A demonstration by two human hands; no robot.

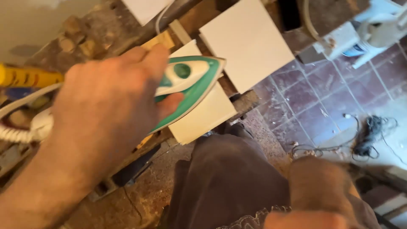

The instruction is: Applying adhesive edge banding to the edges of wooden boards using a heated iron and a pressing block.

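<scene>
The left hand [101,106] is wrapped around the handle of a green and white plastic clothes iron [193,85], fingers curled over the top and the thumb tucked under the near side, so the grasp is closed tight on it. The iron's pointed nose sticks out beyond the fingertips, and its flat sole lies on a white rectangular board [203,114] directly beneath the grip. That board rests on a rough, worn wooden bench [101,29]. Just past the iron's tip lies a second white rectangular panel [250,42], apart from the first. Behind the wrist a white coiled cord [17,133] trails off, and beyond the knuckles sits a yellow tube [25,76]. The right hand [318,191] hangs low, well away from the iron, against dark grey trousers [229,178]; it is blurred, so I cannot tell whether it is open or closed. Dark red floor tiles [305,97] lie beyond.
</scene>
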